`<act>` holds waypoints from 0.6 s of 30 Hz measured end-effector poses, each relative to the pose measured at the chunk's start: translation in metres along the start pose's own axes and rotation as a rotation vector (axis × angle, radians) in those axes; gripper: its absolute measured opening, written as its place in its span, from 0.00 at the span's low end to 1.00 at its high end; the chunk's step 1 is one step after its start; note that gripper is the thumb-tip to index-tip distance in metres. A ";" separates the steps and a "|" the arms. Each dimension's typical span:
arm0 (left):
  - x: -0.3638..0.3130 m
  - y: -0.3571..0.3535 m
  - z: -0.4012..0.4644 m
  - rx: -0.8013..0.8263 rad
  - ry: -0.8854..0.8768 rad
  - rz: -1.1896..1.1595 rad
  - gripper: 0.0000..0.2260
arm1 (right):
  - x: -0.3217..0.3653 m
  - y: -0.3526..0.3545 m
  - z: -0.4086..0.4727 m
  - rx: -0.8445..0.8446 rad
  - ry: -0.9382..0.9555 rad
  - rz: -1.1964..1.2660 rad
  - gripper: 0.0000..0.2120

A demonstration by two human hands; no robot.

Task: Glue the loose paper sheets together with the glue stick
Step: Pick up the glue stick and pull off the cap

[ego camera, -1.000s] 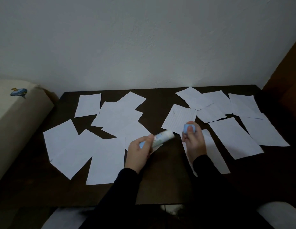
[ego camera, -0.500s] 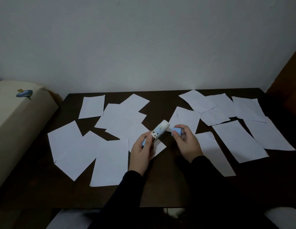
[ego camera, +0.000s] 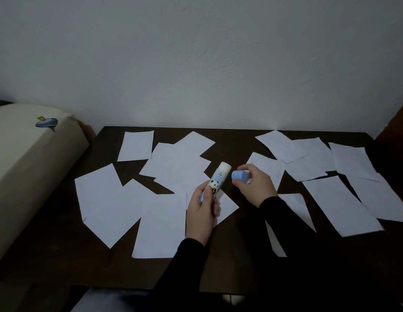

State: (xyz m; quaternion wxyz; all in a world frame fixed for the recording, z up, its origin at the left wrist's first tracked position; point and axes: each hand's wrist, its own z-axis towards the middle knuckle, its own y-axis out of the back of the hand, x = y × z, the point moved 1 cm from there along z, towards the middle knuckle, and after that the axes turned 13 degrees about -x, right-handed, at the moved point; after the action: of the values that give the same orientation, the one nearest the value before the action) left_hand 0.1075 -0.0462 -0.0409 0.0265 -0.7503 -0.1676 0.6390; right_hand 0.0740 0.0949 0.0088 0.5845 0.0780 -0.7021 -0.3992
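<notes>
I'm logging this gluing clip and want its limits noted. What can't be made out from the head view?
- Glue stick: base hidden inside the left hand; label text too small.
- Cap: far end covered by the right hand's fingers.
- Lined sheet: writing too faint, partly behind that hand.
- Near sheet: lower part hidden by the dark sleeve.

Dark table (ego camera: 60, 255) w/ loose paper sheets (ego camera: 164, 224) (some overlapping).

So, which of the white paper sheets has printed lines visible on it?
The white sheet with faint lines just behind the right hand, which holds the blue cap. The other sheets look blank in this dim view.
</notes>
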 end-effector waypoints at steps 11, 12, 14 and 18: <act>0.004 0.001 0.004 -0.020 0.044 -0.083 0.12 | -0.002 -0.041 0.037 -0.005 0.193 -0.196 0.23; 0.004 0.000 0.004 -0.020 0.048 -0.076 0.12 | -0.003 -0.041 0.036 -0.017 0.188 -0.188 0.24; 0.004 0.000 0.004 -0.024 0.046 -0.073 0.12 | -0.004 -0.038 0.029 -0.083 0.181 -0.136 0.24; 0.002 -0.001 0.003 -0.019 0.025 -0.068 0.12 | -0.007 -0.030 -0.002 -0.229 0.081 0.210 0.12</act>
State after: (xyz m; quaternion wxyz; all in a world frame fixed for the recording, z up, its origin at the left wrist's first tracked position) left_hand 0.1043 -0.0452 -0.0437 0.0430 -0.7523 -0.1985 0.6267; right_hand 0.0678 0.0779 -0.0162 0.6560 -0.0465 -0.6321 -0.4099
